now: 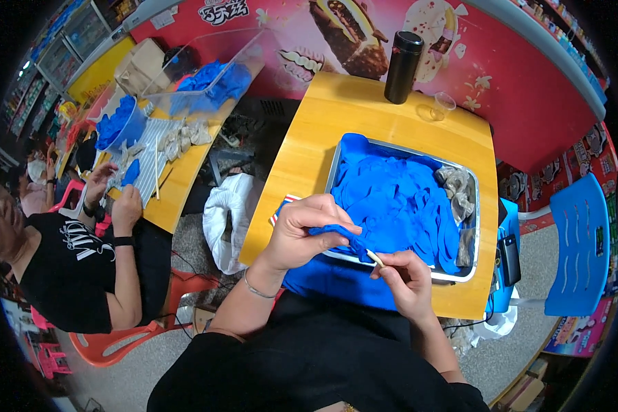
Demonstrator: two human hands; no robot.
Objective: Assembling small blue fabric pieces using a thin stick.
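My left hand [296, 230] is closed on a small blue fabric piece [356, 240], pinched between thumb and fingers. My right hand [408, 283] pinches a short pale stick [375, 259], its tip meeting the lower end of the fabric piece. Both hands are over the near edge of a metal tray [475, 226]. A heap of flat blue fabric pieces [391, 199] fills most of that tray. Crumpled grey-beige pieces [458, 189] lie along its right side. Blue cloth [336, 283] lies below my hands, at the table's near edge.
A black flask [404, 69] and a clear cup [443, 104] stand at the table's back. On the left, a co-worker [69, 268] handles blue pieces at another table. A white sack [228, 223] sits between the tables; a blue chair [578, 247] stands at right.
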